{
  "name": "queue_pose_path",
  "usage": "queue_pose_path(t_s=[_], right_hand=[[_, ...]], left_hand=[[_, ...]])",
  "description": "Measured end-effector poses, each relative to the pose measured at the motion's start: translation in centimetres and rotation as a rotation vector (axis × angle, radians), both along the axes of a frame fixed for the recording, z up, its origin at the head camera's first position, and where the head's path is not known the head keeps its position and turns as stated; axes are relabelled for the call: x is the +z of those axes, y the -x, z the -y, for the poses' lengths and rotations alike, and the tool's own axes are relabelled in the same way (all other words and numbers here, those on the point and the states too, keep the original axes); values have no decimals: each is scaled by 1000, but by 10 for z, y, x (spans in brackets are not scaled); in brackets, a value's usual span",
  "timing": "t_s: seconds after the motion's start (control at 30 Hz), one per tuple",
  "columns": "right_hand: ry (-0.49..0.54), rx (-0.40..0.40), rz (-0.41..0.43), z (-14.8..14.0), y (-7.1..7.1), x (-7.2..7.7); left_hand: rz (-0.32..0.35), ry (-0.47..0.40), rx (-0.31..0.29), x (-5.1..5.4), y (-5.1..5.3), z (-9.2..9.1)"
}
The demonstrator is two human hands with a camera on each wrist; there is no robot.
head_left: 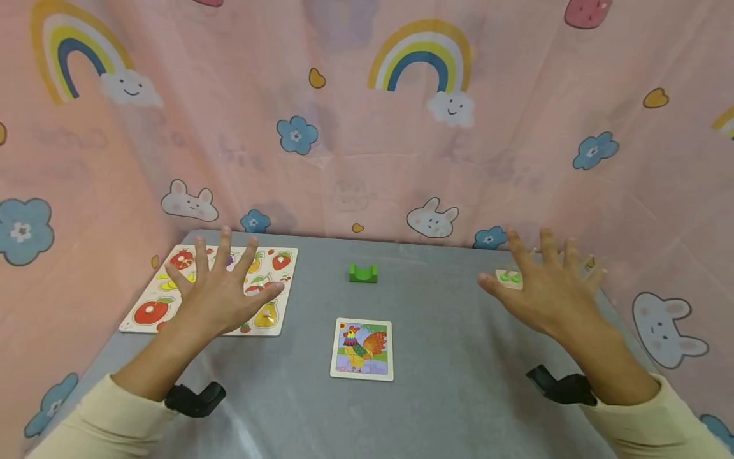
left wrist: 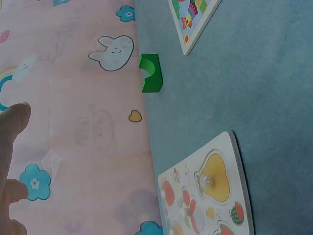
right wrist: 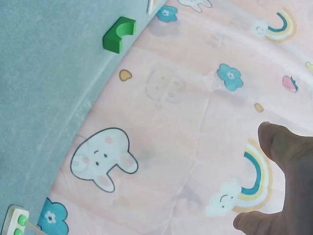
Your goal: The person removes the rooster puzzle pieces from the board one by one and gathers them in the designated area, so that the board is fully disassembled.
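My left hand (head_left: 218, 296) hovers with fingers spread over a fruit puzzle board (head_left: 289, 271) at the table's left. Its yellow pear piece (left wrist: 215, 177) with a clear knob shows in the left wrist view. On the other side, my right hand (head_left: 547, 293) is raised, fingers also spread, in front of a small pale board with green beads (head_left: 509, 278) that it partly hides. Neither hand holds anything. Between them lies a square rooster puzzle (head_left: 362, 349). Behind that stands a green notched block (head_left: 364, 273), seen from both wrists too.
The grey table (head_left: 436, 357) ends at a pink patterned curtain (head_left: 355, 172) along its back and sides. A black strap (head_left: 196, 400) is on the left wrist and another black strap (head_left: 563, 385) on the right.
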State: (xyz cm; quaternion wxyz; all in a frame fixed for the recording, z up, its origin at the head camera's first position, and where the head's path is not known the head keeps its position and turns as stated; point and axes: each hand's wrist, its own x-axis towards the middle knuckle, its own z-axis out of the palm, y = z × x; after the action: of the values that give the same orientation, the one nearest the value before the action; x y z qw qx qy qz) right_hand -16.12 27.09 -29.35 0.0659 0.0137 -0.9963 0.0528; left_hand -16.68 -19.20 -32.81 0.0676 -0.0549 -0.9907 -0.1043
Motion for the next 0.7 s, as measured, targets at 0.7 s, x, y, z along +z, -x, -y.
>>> queue_pose_path(t_s=[0.7], right_hand=[[-3, 66, -54, 16, -9, -10]], left_hand=[[-61, -42, -54, -22, -3, -25]])
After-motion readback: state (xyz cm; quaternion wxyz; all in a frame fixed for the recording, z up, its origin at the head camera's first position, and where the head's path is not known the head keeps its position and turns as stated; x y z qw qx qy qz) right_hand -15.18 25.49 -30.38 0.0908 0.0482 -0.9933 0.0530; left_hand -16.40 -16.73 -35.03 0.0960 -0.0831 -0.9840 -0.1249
